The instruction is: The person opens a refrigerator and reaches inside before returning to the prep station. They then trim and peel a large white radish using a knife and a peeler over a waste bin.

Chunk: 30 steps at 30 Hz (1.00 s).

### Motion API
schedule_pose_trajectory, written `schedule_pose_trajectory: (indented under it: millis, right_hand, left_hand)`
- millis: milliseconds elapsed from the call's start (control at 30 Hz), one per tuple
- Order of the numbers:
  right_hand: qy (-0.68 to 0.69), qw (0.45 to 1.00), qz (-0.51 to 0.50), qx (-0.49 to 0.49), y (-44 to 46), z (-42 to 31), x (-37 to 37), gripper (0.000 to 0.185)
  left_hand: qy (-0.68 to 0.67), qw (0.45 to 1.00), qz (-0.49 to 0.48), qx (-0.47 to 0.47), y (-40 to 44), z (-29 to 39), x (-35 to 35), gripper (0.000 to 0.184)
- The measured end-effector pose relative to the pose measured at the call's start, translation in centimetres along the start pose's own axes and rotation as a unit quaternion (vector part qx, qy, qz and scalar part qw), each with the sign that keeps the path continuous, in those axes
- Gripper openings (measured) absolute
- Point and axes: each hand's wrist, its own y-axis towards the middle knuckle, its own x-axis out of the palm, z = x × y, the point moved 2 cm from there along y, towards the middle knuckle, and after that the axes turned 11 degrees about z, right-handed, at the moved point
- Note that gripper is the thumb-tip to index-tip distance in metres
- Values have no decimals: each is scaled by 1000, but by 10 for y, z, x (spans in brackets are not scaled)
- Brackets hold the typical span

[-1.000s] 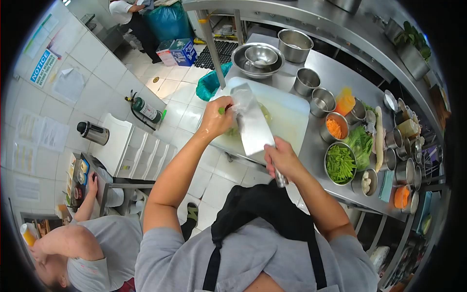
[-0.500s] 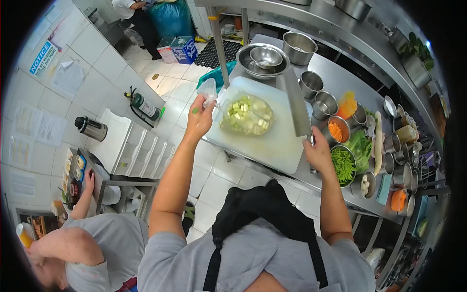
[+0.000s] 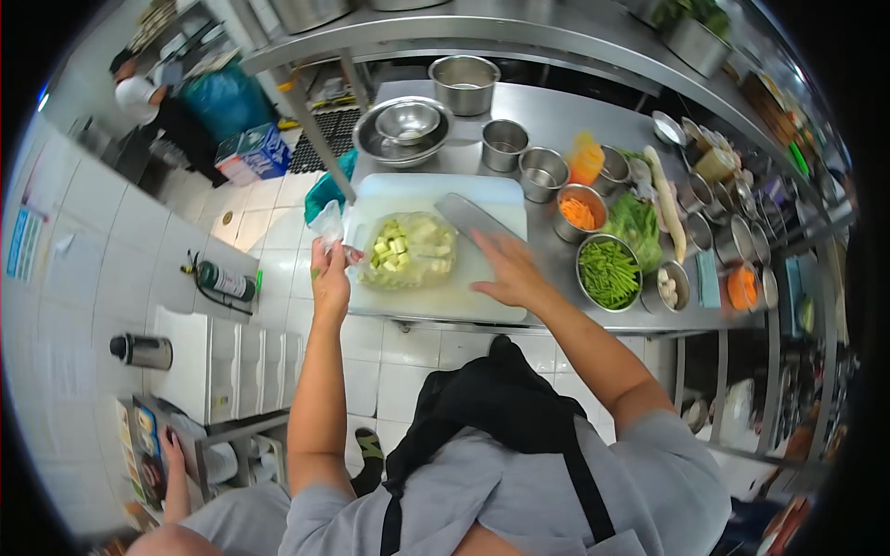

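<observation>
A clear plastic bag (image 3: 410,250) with pale green chopped pieces lies on the white cutting board (image 3: 473,301). My left hand (image 3: 332,276) is closed on the bag's gathered neck at the board's left edge. Flat on the board, right of the bag, rests the cleaver (image 3: 475,217), its blade pointing up and left. My right hand (image 3: 508,269) is over the cleaver's lower end, fingers spread and somewhat blurred; the handle is not visible.
Nested steel bowls (image 3: 404,130) stand behind the board. To the right are a bowl of cut green vegetables (image 3: 608,271), orange strips (image 3: 579,213) and leafy greens (image 3: 634,230). A shelf (image 3: 389,35) runs above. Two people are at the left.
The cleaver, upright in my right hand before, now lies on the board, and that hand has spread its fingers. My left hand still holds the bag's neck. The view has shifted.
</observation>
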Motion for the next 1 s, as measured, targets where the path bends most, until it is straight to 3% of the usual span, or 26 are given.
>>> schedule_pose_trajectory:
  millis: [33,100,167,267,333,367,400,467,500,533,600,667,733,767,800,833,933,1000]
  right_hand:
    - [54,998,-13,-24,15,-11,1,109]
    - [82,993,-19,-84,41,-41,-2,121]
    - [74,986,2,-146,58,-48,17,118]
    - [107,981,0,-163,70,-49,33,108]
    - [139,979,-14,-151,77,-43,35,104]
    - [172,974,-31,-145,81,-39,35,100]
    - [174,973,-30,-147,86,-36,34,100]
    - [189,973,-52,-119,92,-34,34,96]
    - [195,972,-51,-119,96,-33,34,96]
    - [193,972,-65,-118,99,-33,34,96]
    - [192,970,-86,-123,109,-21,31,95]
    - [218,959,17,-178,117,-5,24,89]
    - [260,956,78,-107,145,44,-4,77]
    - [182,969,160,-49,156,81,-5,63]
    - [-8,982,181,-55,166,115,-17,55]
    - [-117,979,169,5,175,133,-25,47]
    - [-205,966,158,-19,194,184,-7,35]
    - [-234,958,146,-77,204,189,1,26]
  left_hand:
    - [-2,1000,-4,-6,-1,1,1,15]
    - [-7,1000,-11,-20,-3,2,5,16]
    - [1,1000,-22,-22,-3,2,8,16]
    - [0,999,-45,-28,0,-4,2,18]
    - [77,996,-7,35,-2,5,3,24]
    - [94,992,-56,67,0,4,4,58]
    - [96,991,-55,69,-3,3,12,58]
    - [88,967,-180,160,-19,4,36,87]
    - [105,968,-190,125,-23,6,47,112]
    - [110,968,-189,123,-22,5,53,112]
    - [81,983,-160,31,-18,-1,65,112]
    - [138,980,-139,29,-11,-4,66,109]
    - [135,984,-116,31,-7,-3,66,107]
    - [133,985,-106,28,-4,-9,63,107]
    - [168,980,-102,41,-5,-16,56,108]
    - [204,972,-101,55,-7,-19,50,109]
    - [107,989,-102,2,-7,-13,60,108]
    - [134,985,-100,34,-2,-22,53,105]
